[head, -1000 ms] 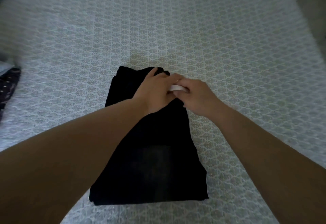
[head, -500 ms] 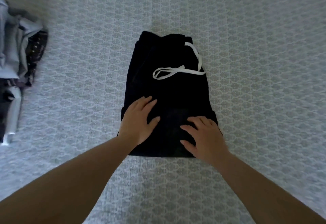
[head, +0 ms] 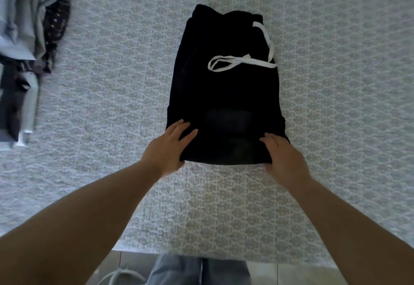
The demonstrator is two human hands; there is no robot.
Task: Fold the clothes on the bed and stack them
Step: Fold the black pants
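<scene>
A folded black garment (head: 224, 96) with a white drawstring (head: 242, 61) lies in the middle of the patterned bed cover (head: 336, 105). My left hand (head: 168, 148) holds its near left corner, fingers on top and thumb at the near edge. The near right corner is held the same way by my right hand (head: 284, 157). The drawstring lies looped over the far half of the garment, away from both hands.
A pile of grey, light blue and dark dotted clothes (head: 29, 60) lies at the bed's left side. The bed's near edge (head: 224, 255) runs along the bottom, with my jeans (head: 199, 271) and the floor below it.
Both hands left the drawstring at the garment's far end, came back flat onto its near half, then slid outward to the near corners. The view tilted down; the clothes pile came into view.
</scene>
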